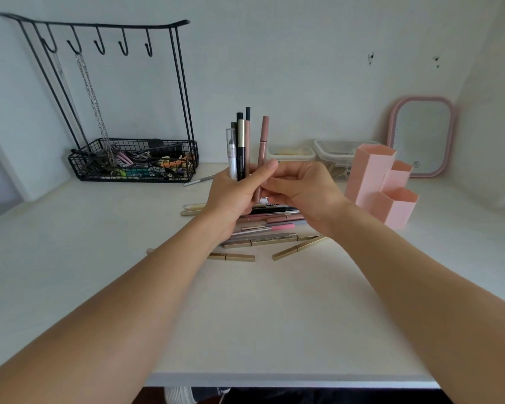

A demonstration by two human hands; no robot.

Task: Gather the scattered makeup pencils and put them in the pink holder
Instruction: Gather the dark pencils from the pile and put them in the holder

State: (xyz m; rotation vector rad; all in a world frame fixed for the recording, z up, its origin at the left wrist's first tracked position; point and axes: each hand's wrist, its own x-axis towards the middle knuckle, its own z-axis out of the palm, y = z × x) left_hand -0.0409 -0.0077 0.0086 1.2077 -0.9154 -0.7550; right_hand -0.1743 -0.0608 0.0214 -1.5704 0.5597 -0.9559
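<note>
A person's left hand point(233, 193) is gripping an upright bundle of makeup pencils point(239, 150) above a white surface point(245, 316). The right hand point(301, 191) is pinching a mauve pencil point(262, 153), holding it upright just beside the bundle. More loose pencils point(268, 228) are lying scattered under both hands (gold, pink and black ones). The pink holder point(373, 182) is standing to the right, near the right hand, its compartments open upward.

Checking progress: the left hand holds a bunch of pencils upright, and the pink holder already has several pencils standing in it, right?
Not quite. In the head view the left hand does grip the bunch of pencils upright, but the pink holder shows no pencils standing in it.
</note>
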